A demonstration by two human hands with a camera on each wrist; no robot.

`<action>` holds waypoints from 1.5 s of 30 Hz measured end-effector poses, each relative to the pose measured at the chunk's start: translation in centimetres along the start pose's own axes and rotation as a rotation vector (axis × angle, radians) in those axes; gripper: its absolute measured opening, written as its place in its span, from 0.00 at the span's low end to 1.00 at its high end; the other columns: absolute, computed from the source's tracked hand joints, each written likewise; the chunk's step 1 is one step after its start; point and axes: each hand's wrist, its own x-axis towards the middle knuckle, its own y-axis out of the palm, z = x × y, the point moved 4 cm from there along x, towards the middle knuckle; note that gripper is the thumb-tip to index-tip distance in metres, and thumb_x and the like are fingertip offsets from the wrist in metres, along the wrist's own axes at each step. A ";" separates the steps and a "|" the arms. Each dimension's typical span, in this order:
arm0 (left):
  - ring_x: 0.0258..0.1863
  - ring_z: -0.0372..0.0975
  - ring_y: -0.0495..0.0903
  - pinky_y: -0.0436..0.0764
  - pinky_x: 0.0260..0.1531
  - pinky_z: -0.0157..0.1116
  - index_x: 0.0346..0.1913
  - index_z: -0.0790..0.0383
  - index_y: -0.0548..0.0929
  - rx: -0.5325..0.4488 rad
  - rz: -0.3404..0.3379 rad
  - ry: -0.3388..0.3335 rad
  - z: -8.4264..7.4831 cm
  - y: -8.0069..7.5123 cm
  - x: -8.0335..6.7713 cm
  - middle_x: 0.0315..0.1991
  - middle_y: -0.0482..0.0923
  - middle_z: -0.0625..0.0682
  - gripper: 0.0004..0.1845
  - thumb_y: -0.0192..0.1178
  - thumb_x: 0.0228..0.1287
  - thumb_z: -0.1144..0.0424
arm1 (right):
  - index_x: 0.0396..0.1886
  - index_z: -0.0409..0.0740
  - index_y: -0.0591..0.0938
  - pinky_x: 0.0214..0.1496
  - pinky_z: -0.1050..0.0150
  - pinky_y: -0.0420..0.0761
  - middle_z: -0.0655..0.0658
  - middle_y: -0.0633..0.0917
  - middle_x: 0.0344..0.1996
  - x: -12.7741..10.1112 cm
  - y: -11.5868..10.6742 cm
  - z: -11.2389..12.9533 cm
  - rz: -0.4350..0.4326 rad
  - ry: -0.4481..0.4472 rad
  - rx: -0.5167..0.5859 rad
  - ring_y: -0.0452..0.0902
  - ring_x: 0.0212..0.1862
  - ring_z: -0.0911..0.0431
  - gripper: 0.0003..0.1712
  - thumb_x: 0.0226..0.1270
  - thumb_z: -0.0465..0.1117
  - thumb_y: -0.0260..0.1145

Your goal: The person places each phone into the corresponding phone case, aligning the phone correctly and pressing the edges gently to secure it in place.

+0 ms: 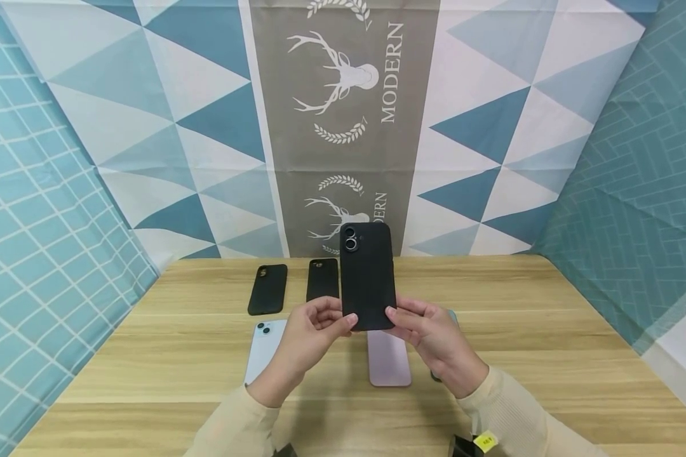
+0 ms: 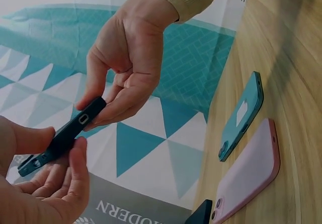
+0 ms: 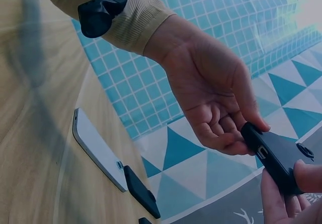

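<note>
A phone in a black case [image 1: 368,279] is held up above the table, its back with two stacked camera lenses facing me. My left hand [image 1: 305,339] pinches its lower left corner between thumb and fingers. At the lower right corner my right hand [image 1: 437,336] grips it the same way. The left wrist view shows the oval port opening in the bottom edge of the black case [image 2: 65,136]. Below the hands lie a pink phone [image 1: 390,362] and a white phone [image 1: 265,346], the latter partly covered by my left hand. A teal phone [image 2: 241,116] is mostly hidden behind my right hand in the head view.
Two black phone cases [image 1: 267,289] [image 1: 322,279] lie toward the back of the wooden table [image 1: 491,400], the right one partly behind the held phone. Patterned cloth [image 1: 343,158] hangs behind the table. Blue tiled sheeting [image 1: 34,222] runs along the left.
</note>
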 end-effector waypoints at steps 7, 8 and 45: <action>0.38 0.37 0.82 0.85 0.46 0.39 0.49 0.68 0.81 0.059 -0.070 -0.043 0.1 -0.1 0.2 0.42 0.84 0.58 0.18 0.65 0.61 0.60 | 0.66 0.22 0.63 0.50 0.70 0.84 0.55 0.87 0.37 -0.1 0.0 -0.7 0.010 0.020 -0.007 0.85 0.41 0.65 0.32 0.66 0.32 0.61; 0.38 0.37 0.82 0.85 0.46 0.39 0.49 0.69 0.81 0.051 -0.079 -0.040 0.1 -0.1 0.3 0.41 0.85 0.58 0.17 0.65 0.61 0.60 | 0.66 0.22 0.63 0.50 0.69 0.84 0.55 0.87 0.37 -0.1 0.0 -0.7 0.005 0.024 -0.006 0.85 0.40 0.66 0.32 0.66 0.32 0.61; 0.23 0.34 0.70 0.70 0.25 0.27 0.35 0.68 0.77 0.001 -0.013 -0.045 1.6 0.9 -0.2 0.23 0.74 0.47 0.08 0.63 0.63 0.66 | 0.61 0.30 0.73 0.50 0.72 0.83 0.56 0.88 0.35 1.6 -1.1 0.3 0.083 0.092 -0.108 0.84 0.40 0.64 0.26 0.69 0.41 0.62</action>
